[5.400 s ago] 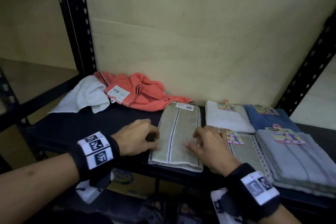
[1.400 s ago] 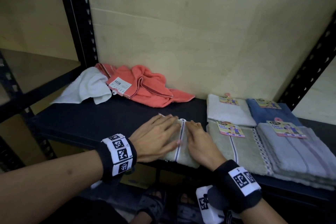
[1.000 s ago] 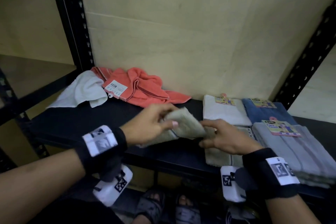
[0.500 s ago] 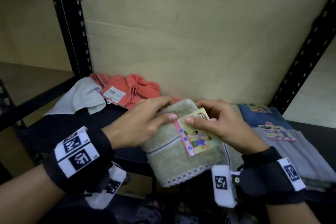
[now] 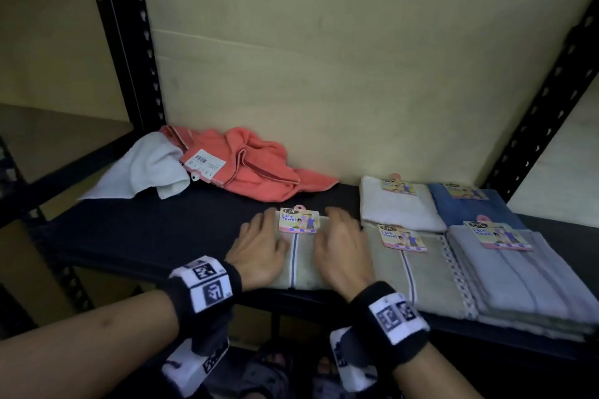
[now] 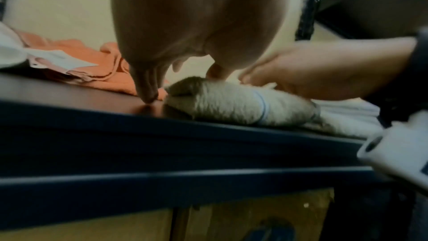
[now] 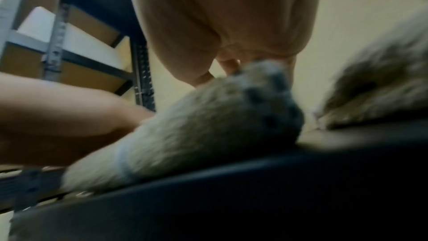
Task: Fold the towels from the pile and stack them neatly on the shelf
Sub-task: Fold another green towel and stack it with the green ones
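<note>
A folded beige towel (image 5: 299,266) with a blue stripe and a paper label (image 5: 299,220) lies flat on the black shelf (image 5: 155,230), just left of the folded stacks. My left hand (image 5: 259,246) rests with straight fingers along its left edge, and in the left wrist view its fingertips (image 6: 148,96) touch the shelf beside the towel (image 6: 231,105). My right hand (image 5: 337,246) lies flat on the towel's right side. The unfolded pile, a coral towel (image 5: 259,172) and a white towel (image 5: 146,168), sits at the back left.
Folded towels fill the shelf's right end: beige (image 5: 408,272) and grey (image 5: 518,278) in front, white (image 5: 398,207) and blue (image 5: 470,210) behind. Black uprights (image 5: 126,42) flank the shelf and a plywood wall (image 5: 324,74) backs it. Bare shelf lies between pile and hands.
Half a second ago both hands held the folded beige towel up in the air. It now lies on the shelf beside the beige stack, with both hands laid flat on it.
</note>
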